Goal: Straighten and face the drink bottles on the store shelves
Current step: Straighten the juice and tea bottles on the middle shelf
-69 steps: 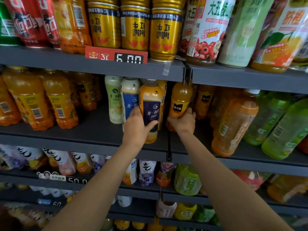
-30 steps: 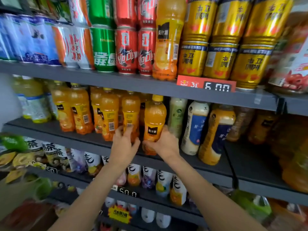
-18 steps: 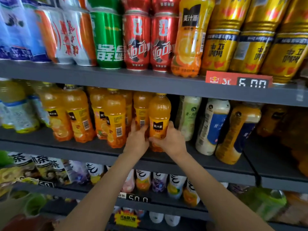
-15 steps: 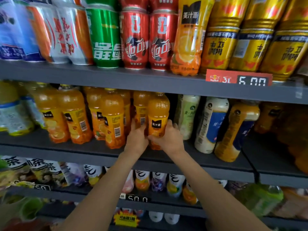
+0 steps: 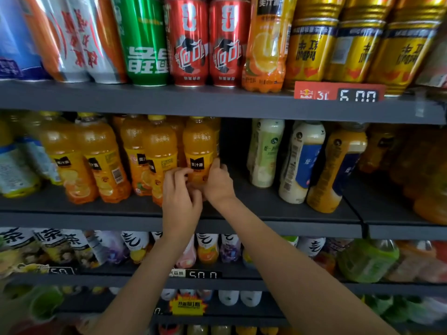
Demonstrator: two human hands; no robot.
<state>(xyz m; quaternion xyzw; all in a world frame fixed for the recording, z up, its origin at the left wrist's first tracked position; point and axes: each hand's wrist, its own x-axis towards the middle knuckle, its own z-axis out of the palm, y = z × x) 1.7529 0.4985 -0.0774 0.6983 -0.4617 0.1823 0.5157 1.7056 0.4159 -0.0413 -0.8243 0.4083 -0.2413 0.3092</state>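
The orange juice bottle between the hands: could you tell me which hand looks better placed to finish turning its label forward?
Probably the right hand: its fingers wrap the orange juice bottle at the label's edge. The left hand sits lower, fingers curled near the base, seemingly only steadying.

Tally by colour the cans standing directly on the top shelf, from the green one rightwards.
Green metal can: 1
Red metal cans: 2
Gold metal cans: 3
Total: 6
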